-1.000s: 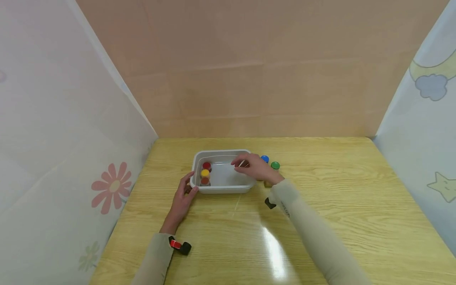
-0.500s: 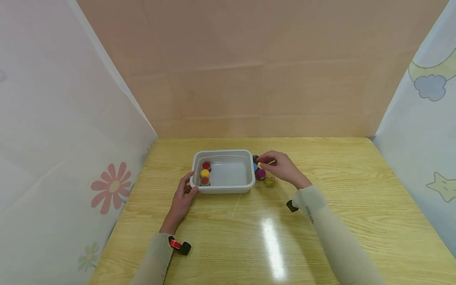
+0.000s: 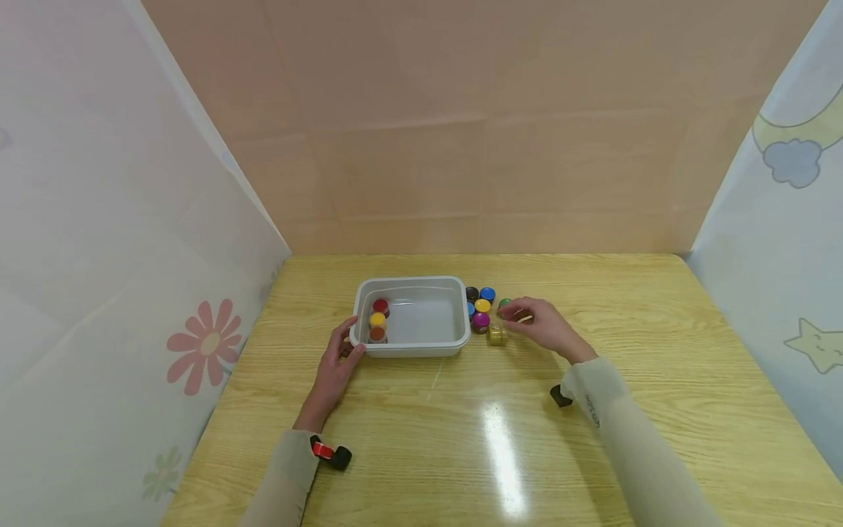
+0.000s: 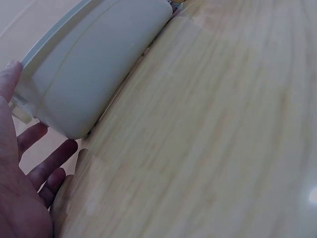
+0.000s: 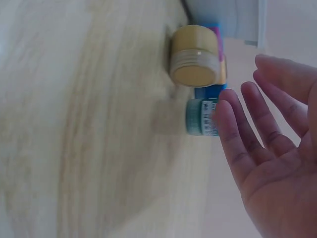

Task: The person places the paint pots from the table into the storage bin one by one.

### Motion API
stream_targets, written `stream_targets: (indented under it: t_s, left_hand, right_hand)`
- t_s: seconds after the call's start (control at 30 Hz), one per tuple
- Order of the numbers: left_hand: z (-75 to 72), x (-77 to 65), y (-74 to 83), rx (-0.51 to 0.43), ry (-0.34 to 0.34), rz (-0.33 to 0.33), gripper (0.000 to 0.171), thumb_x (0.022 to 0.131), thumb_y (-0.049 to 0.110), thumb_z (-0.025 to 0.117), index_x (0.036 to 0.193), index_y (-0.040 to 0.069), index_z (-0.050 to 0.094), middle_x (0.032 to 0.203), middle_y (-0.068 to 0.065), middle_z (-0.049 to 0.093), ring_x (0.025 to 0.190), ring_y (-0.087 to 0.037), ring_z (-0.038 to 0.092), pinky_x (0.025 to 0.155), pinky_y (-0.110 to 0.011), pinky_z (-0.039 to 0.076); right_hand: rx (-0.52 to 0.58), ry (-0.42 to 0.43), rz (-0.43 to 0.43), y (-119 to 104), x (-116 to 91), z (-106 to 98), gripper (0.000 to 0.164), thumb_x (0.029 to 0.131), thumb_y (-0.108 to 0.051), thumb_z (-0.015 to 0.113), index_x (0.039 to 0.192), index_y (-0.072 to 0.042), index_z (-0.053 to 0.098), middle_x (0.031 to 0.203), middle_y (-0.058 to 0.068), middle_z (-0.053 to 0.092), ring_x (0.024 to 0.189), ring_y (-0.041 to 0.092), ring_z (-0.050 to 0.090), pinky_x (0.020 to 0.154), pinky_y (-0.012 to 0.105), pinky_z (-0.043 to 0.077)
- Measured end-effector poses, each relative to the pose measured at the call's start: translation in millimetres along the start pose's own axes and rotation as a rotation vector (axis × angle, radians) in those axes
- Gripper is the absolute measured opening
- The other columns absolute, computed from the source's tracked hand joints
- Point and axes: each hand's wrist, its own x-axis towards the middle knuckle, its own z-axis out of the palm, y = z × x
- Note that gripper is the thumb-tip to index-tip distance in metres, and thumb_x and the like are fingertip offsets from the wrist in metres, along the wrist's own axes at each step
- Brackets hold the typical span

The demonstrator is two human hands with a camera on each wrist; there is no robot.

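My left hand (image 3: 334,367) holds the near left corner of a white plastic container (image 3: 415,351); in the left wrist view its thumb lies at the rim. Inside, along the left wall, stand small paint jars: a red one (image 3: 381,305), a yellow one (image 3: 378,320) and a brown one (image 3: 377,334). My right hand (image 3: 545,326) hovers beside the green-lidded jar (image 3: 504,302), fingers slightly bent around nothing. In the right wrist view the green jar (image 5: 200,117) stands beyond the fingertips, near a mustard-coloured jar (image 5: 194,55) on its side.
By the container's right wall stand several jars: black (image 3: 472,293), dark blue (image 3: 487,294), light blue (image 3: 470,309), yellow (image 3: 483,306) and purple (image 3: 481,322). A wooden table (image 3: 421,439) lies beneath. Patterned sheets hang at both sides.
My right hand has moved from over the container's right side out past the jar cluster to the green-lidded jar. The left hand and container stay in place.
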Motion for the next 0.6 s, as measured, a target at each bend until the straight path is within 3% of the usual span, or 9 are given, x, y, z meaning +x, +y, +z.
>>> stream_targets:
  t_s: [0.4,0.6]
  left_hand:
    - [2.5,-4.0,-3.7,-0.018,0.003,0.004,0.056,0.107,0.027,0.060,0.158,0.032,0.037,0.151,-0.013,0.050,0.108,-0.020,0.061,0.088,-0.023,0.048]
    - [1.2,-1.6,-3.1,-0.012,0.008,0.013,0.057,0.107,0.026,0.060,0.159,0.030,0.037,0.152,-0.015,0.050,0.108,-0.021,0.061,0.088,-0.024,0.048]
  right_hand:
    - [0.020,-0.094,0.062,17.1,1.2,13.3,0.037,0.095,-0.010,0.075,0.130,-0.003,0.067,0.129,0.018,0.066,0.115,0.035,0.065,0.096,0.046,0.056]
    - [0.015,-0.109,0.062,19.1,6.4,13.7,0.037,0.092,-0.007,0.077,0.128,-0.002,0.069,0.124,0.019,0.067,0.111,0.033,0.065,0.095,0.045,0.056]
